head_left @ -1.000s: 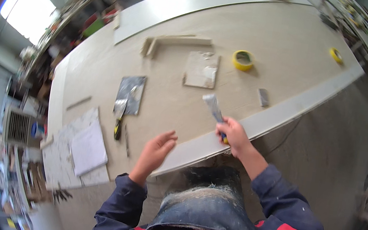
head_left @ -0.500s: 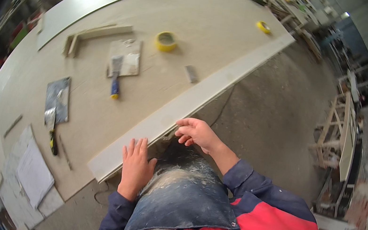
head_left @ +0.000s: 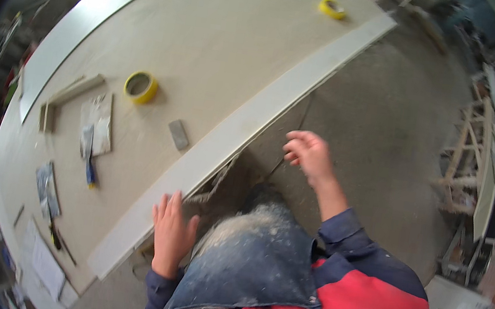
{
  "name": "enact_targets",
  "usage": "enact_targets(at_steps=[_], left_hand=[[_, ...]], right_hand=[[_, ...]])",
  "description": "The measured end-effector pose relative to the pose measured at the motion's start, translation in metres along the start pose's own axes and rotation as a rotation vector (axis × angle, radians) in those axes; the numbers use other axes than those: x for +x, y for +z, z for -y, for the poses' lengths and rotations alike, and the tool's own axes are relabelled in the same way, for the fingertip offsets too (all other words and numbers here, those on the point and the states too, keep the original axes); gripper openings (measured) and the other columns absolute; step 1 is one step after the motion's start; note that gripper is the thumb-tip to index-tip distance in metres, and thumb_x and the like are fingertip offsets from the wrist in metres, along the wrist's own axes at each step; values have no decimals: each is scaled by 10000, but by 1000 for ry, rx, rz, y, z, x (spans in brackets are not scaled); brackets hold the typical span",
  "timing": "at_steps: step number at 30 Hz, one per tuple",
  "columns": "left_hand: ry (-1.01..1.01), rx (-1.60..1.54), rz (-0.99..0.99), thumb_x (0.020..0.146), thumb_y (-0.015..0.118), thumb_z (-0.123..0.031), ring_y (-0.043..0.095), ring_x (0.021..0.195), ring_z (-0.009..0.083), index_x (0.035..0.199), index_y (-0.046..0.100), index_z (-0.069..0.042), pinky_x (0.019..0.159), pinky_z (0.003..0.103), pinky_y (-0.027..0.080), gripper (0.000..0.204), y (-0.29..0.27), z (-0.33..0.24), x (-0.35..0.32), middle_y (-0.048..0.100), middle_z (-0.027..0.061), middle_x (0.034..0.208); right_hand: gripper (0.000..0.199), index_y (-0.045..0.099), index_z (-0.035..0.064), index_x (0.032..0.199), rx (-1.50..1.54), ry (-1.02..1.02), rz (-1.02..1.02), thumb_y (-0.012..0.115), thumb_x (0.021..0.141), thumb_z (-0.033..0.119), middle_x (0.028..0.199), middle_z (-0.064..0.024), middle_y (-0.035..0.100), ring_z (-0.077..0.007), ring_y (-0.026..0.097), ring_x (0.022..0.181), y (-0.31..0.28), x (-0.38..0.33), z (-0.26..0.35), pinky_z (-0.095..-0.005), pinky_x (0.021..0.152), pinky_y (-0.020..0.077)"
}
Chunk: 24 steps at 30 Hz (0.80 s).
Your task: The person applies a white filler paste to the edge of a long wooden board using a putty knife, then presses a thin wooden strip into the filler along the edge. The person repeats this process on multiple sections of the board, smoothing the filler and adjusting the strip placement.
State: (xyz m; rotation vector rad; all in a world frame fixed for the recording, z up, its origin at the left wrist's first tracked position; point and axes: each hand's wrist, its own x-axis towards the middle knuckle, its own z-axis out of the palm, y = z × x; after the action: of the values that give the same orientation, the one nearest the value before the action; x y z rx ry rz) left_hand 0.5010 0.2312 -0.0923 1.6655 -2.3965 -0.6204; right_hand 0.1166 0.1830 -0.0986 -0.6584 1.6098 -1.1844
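Note:
A long narrow white board point(head_left: 253, 117) lies along the near edge of the large table. My left hand point(head_left: 173, 233) rests with fingers stretched over the board's near edge, toward its left end. Off the board, above the floor, my right hand point(head_left: 311, 156) hangs with loosely bent fingers and nothing visible in it. Just beyond the board lies a small grey block point(head_left: 179, 135). A roll of yellow tape point(head_left: 141, 87) is farther left on the table, and a second yellow tape roll point(head_left: 332, 9) lies near the far right end.
On the table's left are a blue-handled putty knife point(head_left: 88, 159) on a smeared plate, another smeared plate point(head_left: 48, 187), a wooden angle piece point(head_left: 74, 95) and paper sheets point(head_left: 48, 265). A long pale panel point(head_left: 89, 12) lies at the far side. Wooden frames point(head_left: 472, 150) stand at right.
My right hand has come away from the board's edge, out to the right over the floor. My left hand stays at the board. The view has turned, so the table's things appear farther left.

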Motion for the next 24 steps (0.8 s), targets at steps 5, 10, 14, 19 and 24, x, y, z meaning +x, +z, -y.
enact_targets(at_steps=[5,10,14,19,24], left_hand=[[-127,12,-54,910,742,-225,453,1438,435,1525,451,1,1222,599,273,716,9,-53,23,576,201,1464],[-270,-51,-220,934,721,-198,493,1407,418,1447,558,-17,1223,580,277,567,25,-66,13,681,169,1311],[-300,-29,-401,947,720,-191,580,1300,401,1346,652,-19,1159,554,378,439,43,-79,11,731,149,1170],[-845,-906,-595,999,705,-242,703,831,240,1133,703,-11,749,380,562,267,68,-65,-2,752,103,952],[-1197,-1446,-631,1029,676,-286,680,658,166,1036,690,-49,565,305,552,238,56,-61,-1,745,78,874]], right_hand=[[227,702,36,1190,20,90,-56,638,993,128,927,-50,750,-94,678,698,-84,46,20,-234,591,535],[200,712,52,1154,-19,91,5,662,1006,178,894,-31,739,-86,667,672,-102,81,25,-222,569,527],[210,728,74,1072,-21,190,57,692,1014,272,863,-18,724,-80,655,653,-108,93,15,-217,545,519],[280,719,78,991,-16,277,60,712,1009,358,800,-3,696,-76,637,622,-91,101,8,-212,517,508],[342,701,62,939,-76,305,31,723,1001,398,769,-9,676,-78,612,574,-62,114,0,-219,473,490]])
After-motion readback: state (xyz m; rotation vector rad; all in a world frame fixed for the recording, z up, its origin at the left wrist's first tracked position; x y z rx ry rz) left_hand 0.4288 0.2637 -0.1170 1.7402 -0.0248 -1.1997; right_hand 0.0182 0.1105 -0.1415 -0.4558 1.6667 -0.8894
